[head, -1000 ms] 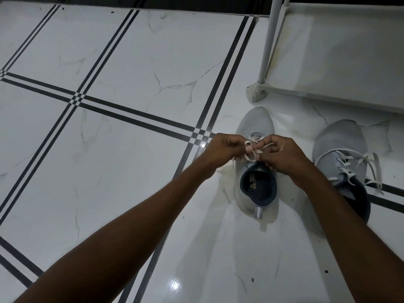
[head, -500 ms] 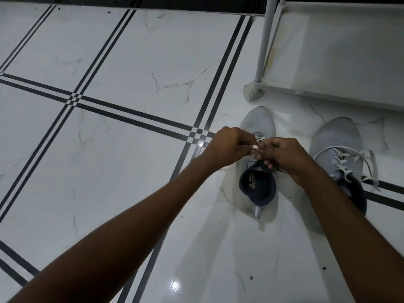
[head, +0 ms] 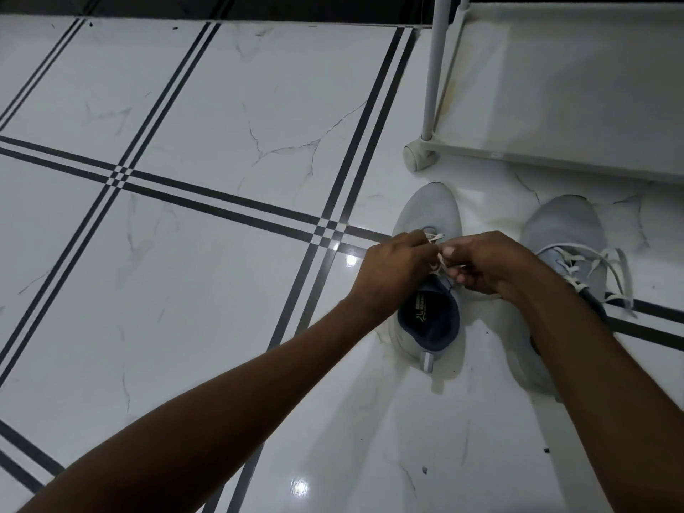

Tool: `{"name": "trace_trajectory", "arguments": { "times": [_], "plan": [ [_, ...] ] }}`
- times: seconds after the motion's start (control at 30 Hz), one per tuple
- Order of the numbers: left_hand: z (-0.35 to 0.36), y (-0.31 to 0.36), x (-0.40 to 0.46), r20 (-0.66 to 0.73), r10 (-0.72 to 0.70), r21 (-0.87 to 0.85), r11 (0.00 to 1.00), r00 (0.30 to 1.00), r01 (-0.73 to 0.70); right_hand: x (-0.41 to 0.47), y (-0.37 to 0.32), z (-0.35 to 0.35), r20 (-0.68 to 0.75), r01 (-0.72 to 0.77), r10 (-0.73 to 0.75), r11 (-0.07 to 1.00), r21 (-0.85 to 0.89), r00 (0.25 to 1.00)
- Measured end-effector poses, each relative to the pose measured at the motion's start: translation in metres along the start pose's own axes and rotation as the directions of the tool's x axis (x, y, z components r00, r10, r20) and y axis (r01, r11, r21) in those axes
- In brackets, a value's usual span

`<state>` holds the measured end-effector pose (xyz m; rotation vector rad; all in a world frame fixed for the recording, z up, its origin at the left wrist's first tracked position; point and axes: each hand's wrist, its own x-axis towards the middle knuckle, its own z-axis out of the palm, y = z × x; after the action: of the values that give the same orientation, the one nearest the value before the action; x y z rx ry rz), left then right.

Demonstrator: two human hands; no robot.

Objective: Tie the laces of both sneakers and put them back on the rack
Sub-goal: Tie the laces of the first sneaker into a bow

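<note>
- Your left hand [head: 394, 270] and your right hand [head: 488, 262] meet in the right middle of the frame, over the left sneaker [head: 427, 275].
- Both hands are pinched shut on the white laces [head: 438, 259] of this sneaker; only short pieces of lace show between your fingertips, so I cannot tell if a knot is formed.
- The left sneaker stands on the floor [head: 222, 253], its grey toe pointing to the upper part of the frame and its dark opening toward the lower part.
- The right sneaker [head: 566, 235] stands just beside it, at the right edge of the frame; your right forearm covers its heel.
- The loose laces [head: 614, 272] of that sneaker are not tied and hang over its side down to the floor.
- The white rack [head: 555, 87] is in the upper right of the frame, near both toes; its lower shelf holds no shoe in the part I see.
- The floor is glossy white tile with dark double lines.
</note>
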<state>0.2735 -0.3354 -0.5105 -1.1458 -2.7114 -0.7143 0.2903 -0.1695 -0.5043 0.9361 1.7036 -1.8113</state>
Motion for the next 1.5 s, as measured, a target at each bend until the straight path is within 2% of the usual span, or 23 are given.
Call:
{"name": "trace_trajectory", "arguments": {
  "times": [0.1, 0.17, 0.23, 0.33, 0.43, 0.5, 0.57, 0.67, 0.73, 0.83, 0.93, 1.03, 1.1, 1.27, 1.43, 1.5],
  "plan": [
    [0.003, 0.003, 0.004, 0.062, -0.17, -0.211, 0.961, 0.983, 0.18, 0.003, 0.004, 0.003, -0.027, -0.041, 0.044, 0.995, 0.086, 0.999],
    [0.006, -0.004, 0.003, 0.134, -0.307, -0.355, 0.873, 0.942, 0.334, 0.005, 0.008, 0.003, -0.04, -0.053, 0.062, 0.981, 0.186, 0.997],
    [0.001, -0.018, -0.005, 0.276, -0.424, -0.509, 0.697, 0.863, 0.505, 0.008, 0.012, -0.005, -0.056, -0.039, 0.059, 0.948, 0.317, 0.997],
    [-0.01, -0.042, -0.027, 0.538, -0.411, -0.637, 0.372, 0.735, 0.675, 0.015, 0.017, -0.019, -0.145, -0.038, 0.124, 0.874, 0.484, 0.982],
    [-0.009, -0.049, -0.039, 0.668, -0.367, -0.623, 0.2, 0.647, 0.756, 0.018, 0.027, -0.018, -0.189, -0.035, 0.159, 0.845, 0.534, 0.969],
    [-0.007, -0.048, -0.036, 0.683, -0.411, -0.622, 0.107, 0.604, 0.776, 0.017, 0.029, -0.012, -0.175, -0.006, 0.138, 0.8, 0.599, 0.975],
    [-0.01, -0.045, -0.028, 0.668, -0.467, -0.637, 0.044, 0.58, 0.769, 0.011, 0.026, -0.008, -0.081, -0.003, 0.071, 0.772, 0.635, 0.994],
    [-0.011, -0.038, -0.019, 0.67, -0.49, -0.656, -0.04, 0.557, 0.754, 0.008, 0.023, -0.005, 0.054, -0.028, -0.005, 0.806, 0.591, 0.999],
    [-0.01, -0.032, -0.016, 0.7, -0.441, -0.67, -0.132, 0.562, 0.731, 0.007, 0.021, -0.001, 0.11, -0.052, -0.018, 0.799, 0.599, 0.994],
    [-0.008, -0.028, -0.012, 0.745, -0.357, -0.66, -0.274, 0.563, 0.699, 0.009, 0.017, 0.0, 0.165, -0.141, 0.031, 0.685, 0.714, 0.986],
    [-0.006, -0.03, -0.014, 0.775, -0.251, -0.629, -0.396, 0.58, 0.669, 0.013, 0.017, -0.004, 0.306, -0.281, 0.058, 0.582, 0.763, 0.95],
    [-0.009, -0.034, -0.015, 0.802, -0.158, -0.562, -0.528, 0.576, 0.637, 0.019, 0.022, -0.002, 0.395, -0.351, 0.059, 0.589, 0.728, 0.917],
    [-0.013, -0.031, -0.008, 0.803, -0.147, -0.549, -0.559, 0.578, 0.621, 0.02, 0.026, 0.005, 0.416, -0.378, 0.084, 0.605, 0.701, 0.905],
    [-0.01, -0.03, -0.001, 0.8, -0.122, -0.549, -0.547, 0.588, 0.633, 0.03, 0.029, 0.012, 0.343, -0.343, 0.137, 0.661, 0.667, 0.929],
    [-0.008, -0.039, -0.017, 0.829, -0.122, -0.542, -0.419, 0.546, 0.729, 0.038, 0.023, 0.004, 0.291, -0.334, 0.184, 0.696, 0.636, 0.939],
    [-0.008, -0.039, -0.019, 0.839, -0.124, -0.534, -0.38, 0.53, 0.755, 0.04, 0.021, 0.006, 0.228, -0.305, 0.206, 0.728, 0.614, 0.952]
  ]
}}
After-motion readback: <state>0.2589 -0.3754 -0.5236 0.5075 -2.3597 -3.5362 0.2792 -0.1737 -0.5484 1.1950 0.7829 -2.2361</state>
